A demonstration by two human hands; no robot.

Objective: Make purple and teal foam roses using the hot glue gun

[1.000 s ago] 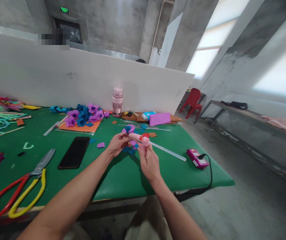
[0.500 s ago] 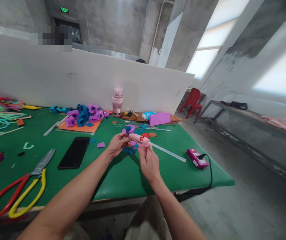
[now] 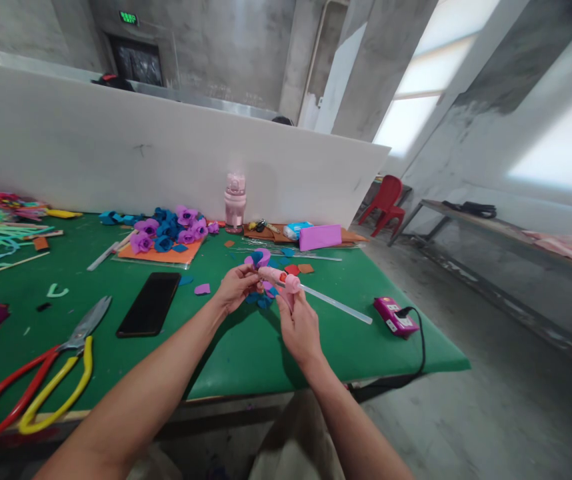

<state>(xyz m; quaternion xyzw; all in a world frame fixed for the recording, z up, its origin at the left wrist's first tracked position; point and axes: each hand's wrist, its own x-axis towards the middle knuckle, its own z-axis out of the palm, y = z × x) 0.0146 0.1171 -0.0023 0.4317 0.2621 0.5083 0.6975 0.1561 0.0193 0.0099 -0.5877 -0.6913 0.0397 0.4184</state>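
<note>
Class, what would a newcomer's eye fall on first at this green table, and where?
Probably the pink glue gun at the centre, gripped in the right hand. Next, large red-and-yellow-handled scissors at the near left. Farther back, purple and blue flowers cluster left of the pink bottle.
</note>
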